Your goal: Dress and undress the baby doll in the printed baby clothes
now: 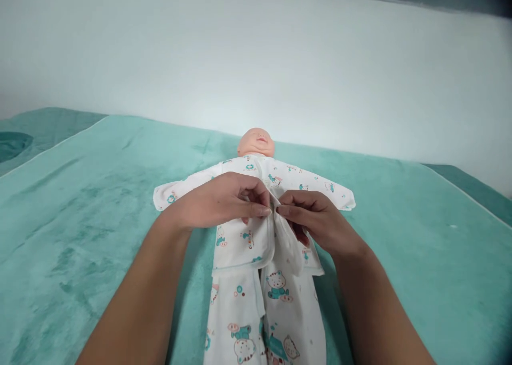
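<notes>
A baby doll (256, 143) lies on its back, head away from me, its sleeves spread to both sides. It wears a white baby jacket (242, 248) printed with small teal and orange figures, over matching trousers (294, 311). My left hand (232, 197) pinches one front edge of the jacket at the middle of the chest. Close against it, my right hand (312, 213) pinches the opposite front edge, which is folded back to show its plain inner side. The two fingertips almost meet. Any fastener between them is too small to make out.
A teal plush cover (100, 221) lies under the doll and spreads to both sides. Behind it rises a white wall (240, 50). Darker teal cloth (16, 144) shows at the far left.
</notes>
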{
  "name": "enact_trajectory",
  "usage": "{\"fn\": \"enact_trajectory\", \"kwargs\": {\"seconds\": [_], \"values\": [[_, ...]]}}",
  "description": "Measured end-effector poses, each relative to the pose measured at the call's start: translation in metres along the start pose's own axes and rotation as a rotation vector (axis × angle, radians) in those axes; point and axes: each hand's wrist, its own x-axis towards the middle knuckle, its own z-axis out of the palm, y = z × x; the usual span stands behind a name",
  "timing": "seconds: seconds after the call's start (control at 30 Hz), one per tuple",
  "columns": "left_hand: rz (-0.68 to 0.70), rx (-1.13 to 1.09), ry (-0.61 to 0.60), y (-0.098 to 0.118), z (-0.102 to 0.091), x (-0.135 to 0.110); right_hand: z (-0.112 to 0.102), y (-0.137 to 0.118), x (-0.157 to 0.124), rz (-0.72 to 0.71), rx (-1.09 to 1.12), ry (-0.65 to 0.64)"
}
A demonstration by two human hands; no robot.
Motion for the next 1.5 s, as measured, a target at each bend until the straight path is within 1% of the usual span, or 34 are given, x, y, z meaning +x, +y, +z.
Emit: {"fn": "enact_trajectory", "kwargs": {"seconds": [0.1, 0.23, 0.53, 0.73, 0.9, 0.97, 1.1, 1.17, 1.33, 1.5], "values": [[-0.023, -0.095, -0.039, -0.003, -0.002, 0.002, 0.000, 0.000, -0.001, 0.010, -0.009, -0.017], [-0.058, -0.161, -0.066, -0.007, -0.003, 0.003, 0.000, -0.003, -0.001, 0.036, -0.019, -0.064], [-0.070, -0.253, -0.046, -0.008, -0.002, 0.005, 0.001, -0.004, 0.000, 0.054, -0.002, -0.095], [-0.059, -0.246, -0.011, -0.008, 0.000, 0.005, -0.001, -0.003, 0.001, 0.050, 0.027, -0.091], [-0.080, -0.207, 0.016, -0.009, 0.000, 0.005, 0.004, -0.006, -0.001, 0.099, -0.056, -0.046], [-0.087, -0.195, 0.015, -0.008, -0.001, 0.005, 0.008, -0.007, -0.001, 0.088, -0.104, -0.008], [-0.092, -0.188, 0.022, -0.008, -0.001, 0.004, 0.013, -0.007, -0.001, -0.033, -0.221, 0.111], [-0.097, -0.180, 0.028, -0.007, -0.002, 0.003, 0.014, -0.005, 0.000, -0.092, -0.286, 0.150], [-0.118, -0.138, 0.026, -0.007, -0.003, 0.003, 0.016, -0.004, 0.001, -0.124, -0.320, 0.168], [-0.141, -0.093, 0.003, -0.006, -0.002, 0.004, 0.015, -0.005, 0.001, -0.101, -0.311, 0.143]]}}
